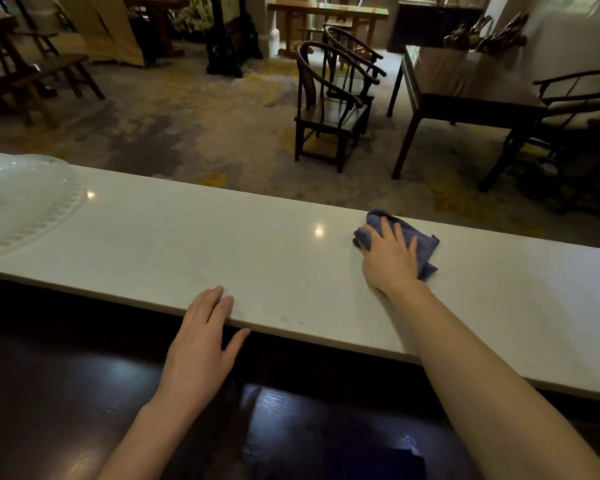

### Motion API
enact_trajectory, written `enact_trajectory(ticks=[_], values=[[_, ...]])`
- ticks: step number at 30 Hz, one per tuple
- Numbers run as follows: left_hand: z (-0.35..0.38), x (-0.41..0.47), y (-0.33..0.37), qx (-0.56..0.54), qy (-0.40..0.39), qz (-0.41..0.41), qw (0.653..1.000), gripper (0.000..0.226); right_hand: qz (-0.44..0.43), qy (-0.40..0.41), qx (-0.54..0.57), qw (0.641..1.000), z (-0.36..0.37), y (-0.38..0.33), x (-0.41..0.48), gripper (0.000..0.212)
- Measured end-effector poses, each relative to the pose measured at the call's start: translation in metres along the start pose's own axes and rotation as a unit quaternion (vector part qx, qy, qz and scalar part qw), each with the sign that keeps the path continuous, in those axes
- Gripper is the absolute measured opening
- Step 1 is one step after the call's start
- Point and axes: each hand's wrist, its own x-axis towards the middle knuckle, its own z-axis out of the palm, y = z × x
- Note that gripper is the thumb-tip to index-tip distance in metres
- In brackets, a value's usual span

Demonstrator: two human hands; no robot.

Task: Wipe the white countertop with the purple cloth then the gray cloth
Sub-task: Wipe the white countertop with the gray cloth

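Dark wood lower counter [84, 393] nearest. Left hand [201, 351] flat, fingers spread loosely, resting on near edge of white countertop [187, 244], holding nothing. Right hand [390, 258] farther out, palm down, pressing crumpled purple cloth [426, 244] onto countertop. Glass dish [21, 199] at far left. Beyond, wooden chairs [333, 109], dark table [465, 102].

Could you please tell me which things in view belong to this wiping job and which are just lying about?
Job: white countertop; purple cloth under the right hand; left hand resting on the edge.
Lying about: clear domed cover; wooden chairs; dark table.
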Motion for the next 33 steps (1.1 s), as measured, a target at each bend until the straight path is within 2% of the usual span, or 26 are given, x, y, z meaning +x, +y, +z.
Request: enact_trajectory(ticks=[4,8,16,20,25,30,33], values=[[-0.001,0.002,0.004,0.014,0.010,0.013,1.000,0.051,0.069,0.004,0.001,0.998,-0.010,0.046,-0.014,0.049],[-0.005,0.004,0.005,0.028,-0.004,0.020,0.999,0.062,0.117,0.001,0.024,0.993,-0.015,0.076,-0.029,0.044],[-0.009,0.005,0.007,0.036,-0.004,0.019,0.999,0.065,0.143,0.017,0.064,0.988,-0.012,0.060,-0.039,0.050],[-0.010,0.004,0.010,0.037,-0.001,0.014,0.999,0.066,0.080,0.012,0.070,0.994,0.000,0.017,-0.047,0.049],[-0.011,0.004,0.011,0.036,0.004,0.012,0.999,0.066,-0.049,-0.022,0.077,0.996,0.017,-0.058,-0.065,0.046],[-0.009,0.003,0.010,0.035,0.008,0.015,0.999,0.063,-0.192,-0.065,0.055,0.978,0.030,-0.120,-0.098,0.052],[-0.006,0.004,0.006,0.034,0.001,0.014,0.999,0.051,-0.260,-0.066,0.050,0.962,0.036,-0.133,-0.118,0.052]])
